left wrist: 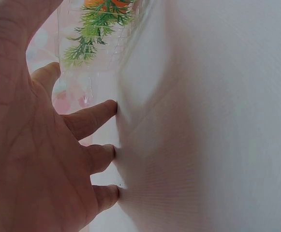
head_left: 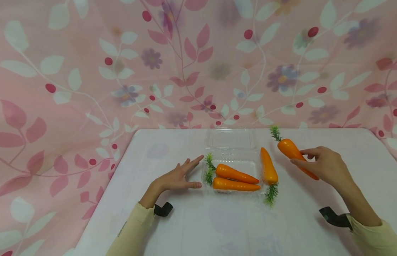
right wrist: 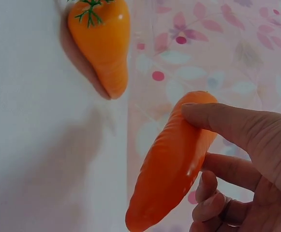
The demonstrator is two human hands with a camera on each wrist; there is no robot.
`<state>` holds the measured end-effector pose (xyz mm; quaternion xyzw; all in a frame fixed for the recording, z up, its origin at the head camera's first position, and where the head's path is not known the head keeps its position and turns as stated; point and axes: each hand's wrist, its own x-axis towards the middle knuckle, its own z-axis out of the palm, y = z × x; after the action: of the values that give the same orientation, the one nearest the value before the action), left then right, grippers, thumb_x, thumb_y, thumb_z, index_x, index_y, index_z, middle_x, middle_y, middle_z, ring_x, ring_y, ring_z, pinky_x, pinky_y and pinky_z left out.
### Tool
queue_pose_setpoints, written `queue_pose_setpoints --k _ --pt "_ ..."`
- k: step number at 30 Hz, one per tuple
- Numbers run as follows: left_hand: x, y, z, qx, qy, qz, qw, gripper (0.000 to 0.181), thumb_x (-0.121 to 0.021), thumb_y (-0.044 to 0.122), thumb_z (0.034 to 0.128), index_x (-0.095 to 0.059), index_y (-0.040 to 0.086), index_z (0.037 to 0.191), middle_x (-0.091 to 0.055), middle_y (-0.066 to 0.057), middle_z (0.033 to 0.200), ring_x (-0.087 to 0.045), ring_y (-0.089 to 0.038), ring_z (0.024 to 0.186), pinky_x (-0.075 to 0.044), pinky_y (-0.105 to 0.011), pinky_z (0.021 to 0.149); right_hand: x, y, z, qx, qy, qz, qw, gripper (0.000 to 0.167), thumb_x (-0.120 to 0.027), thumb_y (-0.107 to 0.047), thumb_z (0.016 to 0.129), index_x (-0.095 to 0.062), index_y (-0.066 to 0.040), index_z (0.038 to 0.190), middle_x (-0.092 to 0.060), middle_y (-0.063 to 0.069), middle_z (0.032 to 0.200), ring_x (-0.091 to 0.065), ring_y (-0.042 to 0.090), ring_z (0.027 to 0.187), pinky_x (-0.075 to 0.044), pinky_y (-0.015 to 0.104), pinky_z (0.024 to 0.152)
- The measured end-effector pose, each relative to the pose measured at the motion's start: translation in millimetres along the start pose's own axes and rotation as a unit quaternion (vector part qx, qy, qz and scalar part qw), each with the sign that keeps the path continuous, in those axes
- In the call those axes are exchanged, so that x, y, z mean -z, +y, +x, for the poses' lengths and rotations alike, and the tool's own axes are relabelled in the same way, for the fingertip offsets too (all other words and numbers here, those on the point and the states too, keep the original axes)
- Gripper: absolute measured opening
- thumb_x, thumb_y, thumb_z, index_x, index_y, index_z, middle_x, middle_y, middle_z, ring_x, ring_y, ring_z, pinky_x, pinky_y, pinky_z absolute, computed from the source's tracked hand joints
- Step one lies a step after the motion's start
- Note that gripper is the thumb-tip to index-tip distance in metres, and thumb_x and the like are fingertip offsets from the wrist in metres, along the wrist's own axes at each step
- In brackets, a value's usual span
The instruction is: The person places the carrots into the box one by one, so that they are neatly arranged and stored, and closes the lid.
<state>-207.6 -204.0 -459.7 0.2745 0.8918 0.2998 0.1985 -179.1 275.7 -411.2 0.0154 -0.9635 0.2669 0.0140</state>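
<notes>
A carrot (head_left: 289, 149) with a green leafy top is pinched between thumb and fingers of my right hand (head_left: 328, 166), tilted with its tip toward me. The right wrist view shows that carrot (right wrist: 171, 159) close up. Two more carrots (head_left: 236, 184) lie side by side in a clear plastic box (head_left: 230, 156), leaves to the left. Another carrot (head_left: 268, 166) lies along the box's right side, leaves toward me. At the box's left edge my left hand (head_left: 176, 177) has its fingers spread and holds nothing. In the left wrist view the fingertips appear to touch the tabletop.
The box's clear lid (head_left: 230, 138) lies open toward the back. A white cloth covers the table (head_left: 217, 227). Behind it hangs a pink floral curtain (head_left: 198, 64). A black wrist mount (head_left: 335, 217) sticks out from the right sleeve, another from the left.
</notes>
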Motion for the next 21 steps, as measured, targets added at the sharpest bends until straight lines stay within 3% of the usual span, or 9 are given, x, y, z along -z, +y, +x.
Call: queue_pose_setpoints --k 21 --pt "1.0 -2.0 1.4 0.003 -0.004 0.004 1.0 0.098 -0.069 0.061 0.0844 -0.01 0.036 0.159 -0.014 0.009 0.163 -0.004 -0.035 0.149 0.004 -0.065 0.112 -2 -34 10.0 0.036 -0.014 0.036 0.9986 0.065 -0.078 -0.056 0.078 -0.073 -0.002 0.115 -0.057 0.01 0.093 -0.045 0.026 0.079 -0.04 0.031 0.05"
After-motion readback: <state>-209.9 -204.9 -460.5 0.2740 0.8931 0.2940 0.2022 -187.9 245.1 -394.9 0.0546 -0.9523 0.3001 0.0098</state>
